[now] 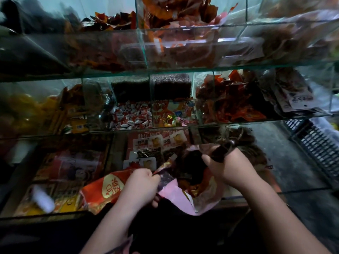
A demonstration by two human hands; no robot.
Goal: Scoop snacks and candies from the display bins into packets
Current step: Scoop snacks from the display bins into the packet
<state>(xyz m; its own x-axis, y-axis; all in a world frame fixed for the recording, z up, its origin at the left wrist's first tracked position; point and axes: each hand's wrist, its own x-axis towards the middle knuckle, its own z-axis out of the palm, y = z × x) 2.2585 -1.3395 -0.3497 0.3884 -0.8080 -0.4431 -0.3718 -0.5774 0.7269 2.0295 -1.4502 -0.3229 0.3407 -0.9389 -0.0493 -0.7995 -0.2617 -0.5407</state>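
Being filled, the pink packet (174, 196) is pinched open over the bottom bin (45, 215) by the left hand (141, 184); the scoop (221, 150) gripped by the right hand (229, 167) probably must be emptied next.

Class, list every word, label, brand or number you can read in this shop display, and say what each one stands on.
None can be quoted with certainty.
Red packet: gold round emblem with one Chinese character, blurred.
Snack cards in the bottom bin: Chinese print on white labels, blurred.
Clear packets in the middle right bin: dark characters on white labels, blurred.
Wrapped candies: print too small.
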